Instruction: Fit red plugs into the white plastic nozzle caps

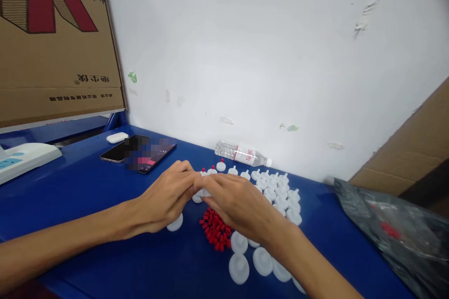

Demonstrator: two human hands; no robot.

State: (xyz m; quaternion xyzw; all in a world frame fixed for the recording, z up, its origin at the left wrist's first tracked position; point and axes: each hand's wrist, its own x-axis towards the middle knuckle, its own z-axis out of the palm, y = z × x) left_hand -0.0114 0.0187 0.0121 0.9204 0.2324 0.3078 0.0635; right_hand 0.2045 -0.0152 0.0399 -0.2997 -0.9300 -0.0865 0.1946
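Observation:
My left hand (166, 196) and my right hand (233, 194) meet above the table, fingers bent and pressed together. Whatever lies between the fingertips is mostly hidden; a bit of white plastic shows beneath them. Just below my right hand is a pile of small red caps (215, 231). A white plastic disc (175, 222) lies under my left wrist. Behind my hands, a round white piece with a thin spout (220, 165) stands upright with a red cap on its tip. Rows of uncapped white spouted pieces (281, 191) stand to the right.
More white discs (239, 268) lie near my right forearm. Against the wall lies a clear plastic bottle (242, 153). Two phones (157, 155) and a white case (117, 138) sit back left. A dark plastic bag (393, 229) is on the right, a power strip (28, 159) far left.

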